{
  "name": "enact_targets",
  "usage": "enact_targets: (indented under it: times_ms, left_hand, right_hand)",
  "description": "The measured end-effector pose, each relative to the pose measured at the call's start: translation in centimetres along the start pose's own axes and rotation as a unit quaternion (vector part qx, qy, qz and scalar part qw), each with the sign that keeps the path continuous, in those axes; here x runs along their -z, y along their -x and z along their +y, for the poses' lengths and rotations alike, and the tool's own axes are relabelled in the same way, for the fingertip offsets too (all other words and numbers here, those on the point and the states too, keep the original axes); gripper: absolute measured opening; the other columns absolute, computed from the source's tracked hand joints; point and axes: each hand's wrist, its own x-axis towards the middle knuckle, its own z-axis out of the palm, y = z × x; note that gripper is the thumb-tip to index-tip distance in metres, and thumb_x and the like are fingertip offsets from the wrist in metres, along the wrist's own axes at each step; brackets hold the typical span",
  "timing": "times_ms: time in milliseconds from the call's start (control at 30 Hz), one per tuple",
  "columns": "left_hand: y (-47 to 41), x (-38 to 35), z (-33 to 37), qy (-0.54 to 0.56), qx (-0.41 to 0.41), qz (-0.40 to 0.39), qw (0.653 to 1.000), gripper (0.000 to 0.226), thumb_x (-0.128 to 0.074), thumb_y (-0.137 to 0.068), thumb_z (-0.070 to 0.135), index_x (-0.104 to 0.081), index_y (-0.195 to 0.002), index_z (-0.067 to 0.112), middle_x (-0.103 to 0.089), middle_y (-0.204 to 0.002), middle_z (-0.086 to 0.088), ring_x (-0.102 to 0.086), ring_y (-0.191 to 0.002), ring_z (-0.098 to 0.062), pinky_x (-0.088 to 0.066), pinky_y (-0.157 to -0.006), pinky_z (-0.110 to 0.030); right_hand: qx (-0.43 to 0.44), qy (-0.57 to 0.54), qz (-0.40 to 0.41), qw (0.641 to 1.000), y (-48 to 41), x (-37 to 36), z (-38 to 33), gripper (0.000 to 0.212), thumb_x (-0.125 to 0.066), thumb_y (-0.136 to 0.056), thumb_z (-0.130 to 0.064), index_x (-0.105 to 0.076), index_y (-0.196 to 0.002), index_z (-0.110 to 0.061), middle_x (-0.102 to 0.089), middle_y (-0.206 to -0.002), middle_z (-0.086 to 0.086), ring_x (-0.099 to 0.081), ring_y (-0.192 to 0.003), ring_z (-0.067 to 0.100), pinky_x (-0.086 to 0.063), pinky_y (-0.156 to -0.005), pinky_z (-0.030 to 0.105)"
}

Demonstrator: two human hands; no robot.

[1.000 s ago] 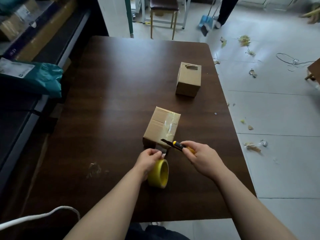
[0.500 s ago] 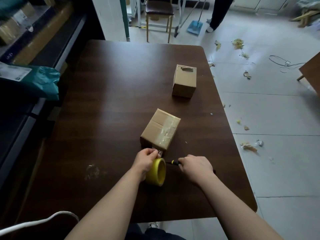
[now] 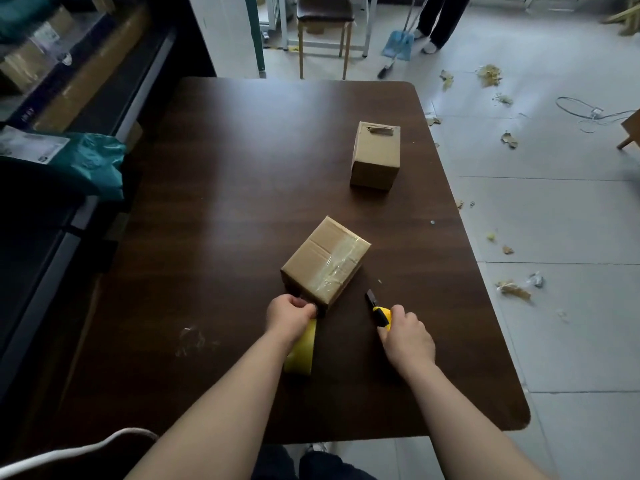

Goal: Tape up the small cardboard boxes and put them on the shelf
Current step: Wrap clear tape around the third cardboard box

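- The tape roll point(image 3: 301, 355) on the table point(image 3: 242, 202): top hidden under the left hand point(image 3: 289, 315).
- The knife point(image 3: 382, 313): handle hidden in the right hand point(image 3: 407, 336).
- A person point(image 3: 440, 22) beyond the table: cut off above the legs.

Table point(image 3: 242, 202) open far and left; far box point(image 3: 375, 157) blocks far right; taped box point(image 3: 325, 261) stands near centre.

Matt cardboard box point(image 3: 325, 263) under glossy clear tape, on smooth dark wood table point(image 3: 242, 168).
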Motion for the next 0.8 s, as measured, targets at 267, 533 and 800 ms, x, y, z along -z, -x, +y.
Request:
enact_targets:
  times_ms: [267,533,800]
  left_hand:
    - [0.0,0.1,0.6,-0.070,-0.018,0.030,0.997,0.012,-0.071,-0.079,0.032,-0.064,-0.079,0.023,-0.065,-0.084,0.005,-0.060,-0.084,-0.017,-0.044,-0.074,-0.027]
    - [-0.3,2.0,-0.4,-0.038,-0.004,0.052,0.998,0.012,-0.070,-0.084,0.033,-0.064,-0.083,0.023,-0.060,-0.082,0.009,-0.058,-0.088,-0.018,-0.041,-0.072,-0.029]
    - [-0.2,6.3,-1.1,0.058,-0.116,0.112,0.985,0.018,-0.073,-0.083,0.031,-0.057,-0.077,0.025,-0.061,-0.097,-0.005,-0.056,-0.090,-0.021,-0.039,-0.072,-0.028]
  right_hand:
    - [0.297,-0.096,0.128,0.941,-0.4,-0.1,-6.1,0.048,-0.058,-0.090,-0.034,-0.055,-0.136,-0.020,-0.039,-0.151,0.008,-0.047,-0.125,0.032,-0.042,-0.104,0.044]
    - [0.287,-0.097,0.068,0.951,-1.6,0.6,-5.8,0.050,-0.054,-0.096,-0.035,-0.043,-0.144,-0.027,-0.018,-0.160,-0.004,-0.033,-0.135,0.021,-0.024,-0.112,0.029]
    - [0.281,-0.081,0.031,0.956,-2.4,2.6,-6.0,0.044,-0.055,-0.096,-0.030,-0.050,-0.140,-0.028,-0.012,-0.162,-0.003,-0.035,-0.138,0.024,-0.034,-0.111,0.035]
